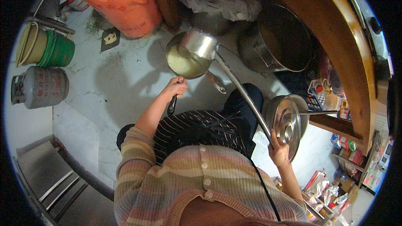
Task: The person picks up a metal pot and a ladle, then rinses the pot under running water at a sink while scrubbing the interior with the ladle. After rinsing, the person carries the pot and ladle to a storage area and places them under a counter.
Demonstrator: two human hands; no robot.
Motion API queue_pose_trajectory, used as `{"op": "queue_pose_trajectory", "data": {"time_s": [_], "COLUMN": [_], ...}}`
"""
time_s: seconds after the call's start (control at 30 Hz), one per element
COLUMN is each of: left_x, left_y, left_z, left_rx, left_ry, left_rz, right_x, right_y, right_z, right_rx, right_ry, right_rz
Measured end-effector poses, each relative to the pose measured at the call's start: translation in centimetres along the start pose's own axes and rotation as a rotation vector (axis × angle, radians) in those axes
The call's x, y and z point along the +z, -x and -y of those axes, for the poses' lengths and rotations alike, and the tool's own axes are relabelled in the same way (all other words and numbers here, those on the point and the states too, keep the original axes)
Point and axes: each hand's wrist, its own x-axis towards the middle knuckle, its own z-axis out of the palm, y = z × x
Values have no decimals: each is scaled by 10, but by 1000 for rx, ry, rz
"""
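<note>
My left hand (176,88) grips the black handle (171,104) of a metal saucepan (169,45) held above the floor. Pale yellow-green liquid (182,62) lies inside the pan. In my right hand (279,152) is the far end of the long metal handle (248,95) of a deep ladle. Its shiny cup (201,42) is over the pan and covers part of the pan's opening; what the cup holds is hidden. A utensil handle (216,82) with a hanging hole sticks out past the pan's rim. Beside my right hand stands a round metal lid (285,125), tilted on edge.
A large metal pot (260,44) stands at the upper right, by a curved-looking wooden edge (355,37). Clear plastic bags (220,1) lie beyond the pan. An orange sack (125,9), green bucket (61,48) and gas cylinder (47,86) line the left. Shelves with packages (348,157) are lower right.
</note>
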Motion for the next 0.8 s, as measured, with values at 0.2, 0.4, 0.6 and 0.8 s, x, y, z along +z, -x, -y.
{"op": "queue_pose_trajectory", "data": {"time_s": [0.2, 0.4, 0.6, 0.8], "left_x": [8, 11, 11, 17], "left_y": [-1, -2, -5, -5], "left_z": [-8, -11, -12, -14], "left_rx": [28, 37, 32, 24], "left_ry": [19, 21, -7, -52], "left_rz": [-16, -28, -8, 1], "right_x": [6, -6, -13, -5], "right_y": [0, -5, 6, 24], "right_z": [-8, -1, 3, -8], "right_rx": [22, 236, 607, 746], "right_ry": [-89, -692, -1649, -2222], "right_rz": [-1, 271, 645, 818]}}
